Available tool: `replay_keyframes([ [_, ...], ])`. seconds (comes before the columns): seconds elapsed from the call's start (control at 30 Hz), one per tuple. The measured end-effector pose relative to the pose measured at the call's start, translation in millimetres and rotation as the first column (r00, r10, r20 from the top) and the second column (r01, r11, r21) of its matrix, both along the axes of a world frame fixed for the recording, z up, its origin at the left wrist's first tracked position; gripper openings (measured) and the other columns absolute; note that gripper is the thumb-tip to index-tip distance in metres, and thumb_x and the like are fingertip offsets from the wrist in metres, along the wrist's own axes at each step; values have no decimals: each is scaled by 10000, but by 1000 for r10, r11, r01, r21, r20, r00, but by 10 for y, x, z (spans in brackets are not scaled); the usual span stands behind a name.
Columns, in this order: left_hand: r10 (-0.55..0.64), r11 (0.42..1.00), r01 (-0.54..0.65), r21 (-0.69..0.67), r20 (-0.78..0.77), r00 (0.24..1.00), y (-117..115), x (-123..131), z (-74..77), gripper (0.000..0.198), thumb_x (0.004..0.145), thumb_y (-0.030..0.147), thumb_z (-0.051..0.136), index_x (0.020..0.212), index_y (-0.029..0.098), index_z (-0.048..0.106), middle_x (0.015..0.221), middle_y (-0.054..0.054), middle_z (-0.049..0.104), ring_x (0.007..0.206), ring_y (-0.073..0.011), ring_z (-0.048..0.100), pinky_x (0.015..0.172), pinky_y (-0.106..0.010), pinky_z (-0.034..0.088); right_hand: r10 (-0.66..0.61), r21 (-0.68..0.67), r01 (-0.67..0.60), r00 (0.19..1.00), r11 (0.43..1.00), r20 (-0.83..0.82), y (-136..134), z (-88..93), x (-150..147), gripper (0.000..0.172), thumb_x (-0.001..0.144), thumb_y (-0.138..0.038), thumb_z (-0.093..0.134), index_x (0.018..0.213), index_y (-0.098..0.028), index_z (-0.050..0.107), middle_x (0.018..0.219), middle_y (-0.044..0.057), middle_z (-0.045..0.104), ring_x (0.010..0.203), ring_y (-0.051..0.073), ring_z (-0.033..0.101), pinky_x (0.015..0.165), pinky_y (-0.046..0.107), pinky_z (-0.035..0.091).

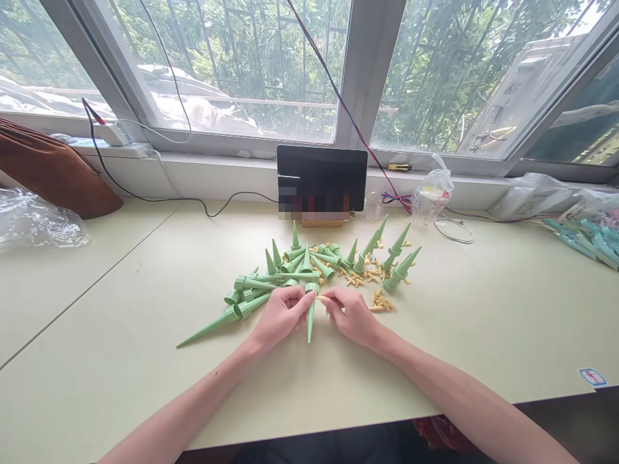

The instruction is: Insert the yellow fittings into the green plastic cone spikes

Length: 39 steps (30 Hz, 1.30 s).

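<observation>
My left hand (288, 312) is closed around a green plastic watering spike (310, 322), its tip pointing down toward me and its wider collar up. Pinched in my right hand (349, 314) is a small yellow valve piece (321, 297), which meets the spike's side just below the collar. Behind my hands lies a pile of loose green spikes (264, 282), some on their sides and some standing tip up. Small yellow pieces (352, 277) are scattered among them, with another little heap (382, 301) right of my right hand. Stacked green spikes (400, 270) stand at the right, yellow pieces sticking from their sides.
A dark-screened tablet (322, 179) leans on a cardboard stand (325, 221) at the back. A bagged white roll (432, 196) and a coiled white cable (453, 230) are to its right. Teal packets (590, 238) lie far right; clear plastic (39, 219) and a brown bag (53, 171) lie left.
</observation>
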State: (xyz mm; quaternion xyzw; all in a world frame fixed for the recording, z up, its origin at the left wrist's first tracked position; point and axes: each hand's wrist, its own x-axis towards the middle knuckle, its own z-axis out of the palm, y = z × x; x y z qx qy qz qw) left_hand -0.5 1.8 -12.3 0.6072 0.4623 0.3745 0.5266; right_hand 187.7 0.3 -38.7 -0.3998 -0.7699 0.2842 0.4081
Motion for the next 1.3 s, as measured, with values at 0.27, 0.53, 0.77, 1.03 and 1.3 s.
replay_keyframes([
  [0.27, -17, 994, 23, 104, -61, 998, -12, -16, -24, 356, 854, 343, 659, 596, 177, 477, 521, 45, 490, 476, -96, 452, 478, -221, 338, 17, -117, -24, 998, 993, -66, -4, 9, 1, 252, 986, -317, 463, 804, -186, 577, 529, -28, 531, 474, 120, 494, 523, 245, 418],
  [0.53, 7, 964, 34, 263, -156, 988, -19, -19, -41, 370, 898, 359, 604, 620, 176, 444, 573, 43, 463, 529, -93, 417, 501, -221, 326, 42, -365, -134, 967, 921, -250, -7, 53, 9, 286, 964, -386, 498, 755, -193, 519, 488, -54, 505, 379, 89, 461, 421, 211, 371],
  [0.77, 47, 908, 63, 414, -250, 967, 4, -19, -83, 363, 928, 338, 557, 629, 177, 429, 600, 39, 427, 572, -103, 376, 537, -230, 318, 25, -510, -249, 914, 823, -406, 21, 41, 13, 347, 922, -475, 563, 733, -185, 532, 494, -81, 455, 318, 68, 422, 334, 196, 316],
  [1.03, 67, 899, 50, 436, -249, 966, 15, 5, -88, 376, 927, 339, 554, 617, 179, 414, 599, 33, 439, 579, -109, 391, 549, -235, 327, -4, -550, -285, 885, 785, -465, 29, 66, 0, 401, 891, -509, 611, 689, -175, 519, 488, -87, 435, 310, 58, 427, 323, 186, 306],
  [1.3, 61, 990, -56, 129, -34, 998, -7, 25, -25, 302, 880, 399, 630, 696, 185, 523, 584, 37, 522, 506, -115, 499, 502, -234, 406, -14, -511, -245, 892, 824, -451, 23, 4, -39, 418, 934, -526, 546, 712, -173, 526, 503, -80, 423, 334, 66, 464, 323, 180, 283],
])
